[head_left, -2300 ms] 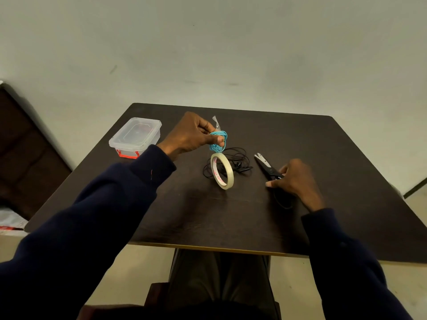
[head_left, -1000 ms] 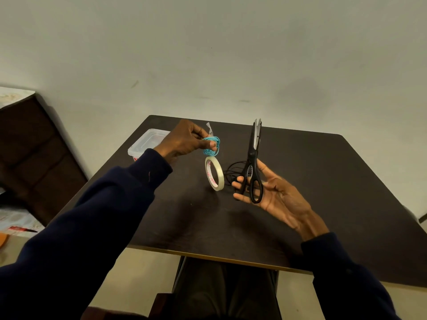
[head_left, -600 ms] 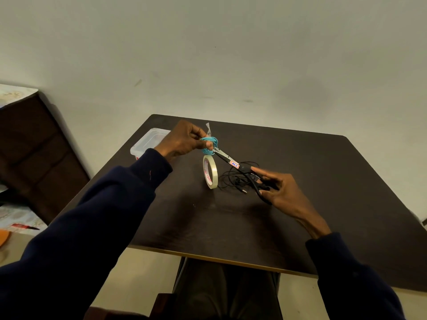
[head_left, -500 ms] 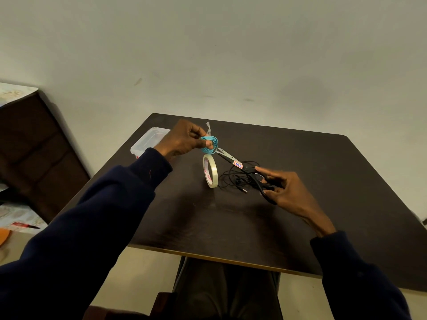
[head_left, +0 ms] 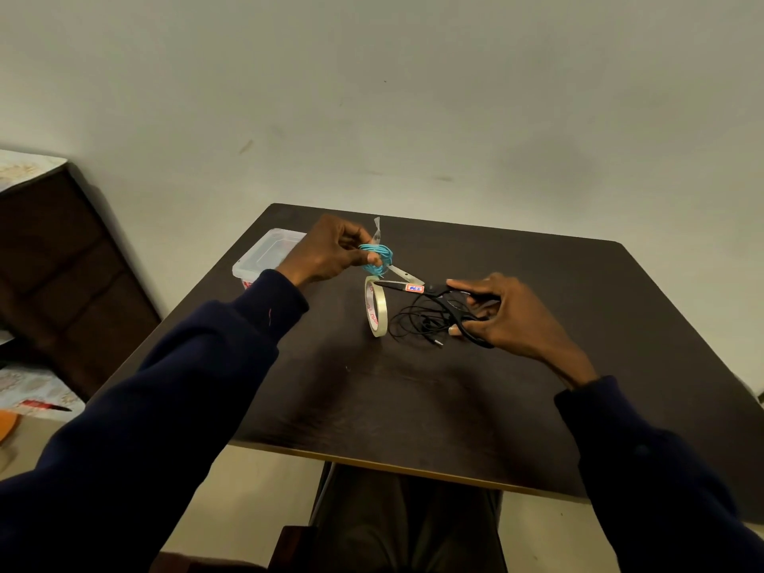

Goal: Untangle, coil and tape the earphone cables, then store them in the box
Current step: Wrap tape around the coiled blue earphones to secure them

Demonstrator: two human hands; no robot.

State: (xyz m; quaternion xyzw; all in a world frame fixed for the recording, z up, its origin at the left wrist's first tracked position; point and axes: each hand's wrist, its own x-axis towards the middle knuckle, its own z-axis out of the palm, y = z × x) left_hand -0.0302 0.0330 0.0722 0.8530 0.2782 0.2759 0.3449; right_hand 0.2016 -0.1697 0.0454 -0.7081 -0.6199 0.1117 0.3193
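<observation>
My left hand (head_left: 330, 250) pinches a coiled turquoise earphone cable (head_left: 378, 255) above the table, with a clear strip of tape sticking up from it. A tape roll (head_left: 375, 307) hangs just below the coil, joined to it by a short stretch of tape. My right hand (head_left: 504, 312) grips the black handles of the scissors (head_left: 430, 293). Their blades are spread apart, pointing left at the tape between coil and roll. A tangled black earphone cable (head_left: 417, 320) lies on the table under the scissors.
A clear plastic box (head_left: 264, 254) with a lid and red clips stands at the dark table's (head_left: 413, 407) far left edge, partly behind my left hand. A dark wooden cabinet (head_left: 62, 262) is to the left, off the table.
My right hand lifted the scissors from the table, swung them upright, then aimed them left at the tape under the coil. The blades now stand spread. My left hand kept the coil steady.
</observation>
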